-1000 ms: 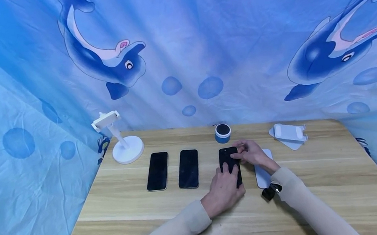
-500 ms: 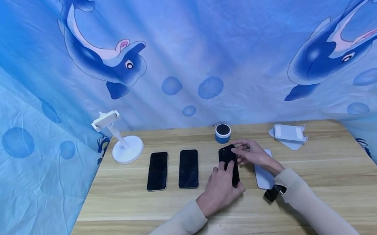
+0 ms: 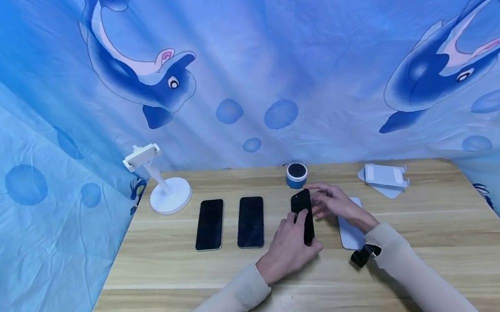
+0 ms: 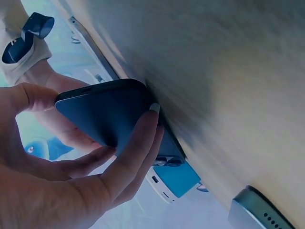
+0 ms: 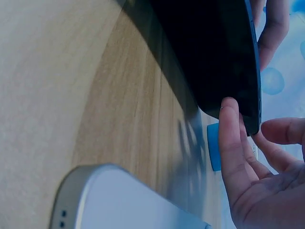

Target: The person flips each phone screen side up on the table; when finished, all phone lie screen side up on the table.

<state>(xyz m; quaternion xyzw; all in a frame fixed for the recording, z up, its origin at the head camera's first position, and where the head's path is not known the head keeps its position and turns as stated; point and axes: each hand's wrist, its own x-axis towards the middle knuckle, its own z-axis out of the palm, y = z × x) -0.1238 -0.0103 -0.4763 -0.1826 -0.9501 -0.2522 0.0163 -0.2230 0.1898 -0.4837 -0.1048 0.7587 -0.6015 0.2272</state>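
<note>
In the head view, a black smartphone [image 3: 300,202] stands tilted up on its long side, its camera side facing left. My left hand [image 3: 288,250] grips it, the thumb at the near short end and the fingers on the back and lower edge. The left wrist view shows the phone [image 4: 107,112] between that thumb and fingers. My right hand [image 3: 338,205] is at the far end on the screen side. In the right wrist view its fingertips [image 5: 229,106] touch the dark screen, and the thumb is apart from it.
Two smartphones [image 3: 209,225] lie screen up on the wooden table [image 3: 156,305] to the left. A pale smartphone [image 3: 350,231] lies below the right forearm. Behind stand a white phone stand [image 3: 170,196], a small blue speaker [image 3: 296,179] and a folded white holder [image 3: 385,177].
The black phone has turned from lying nearly flat to standing tilted on its long edge. My left hand has shifted slightly left, and my right thumb has come off the phone's back.
</note>
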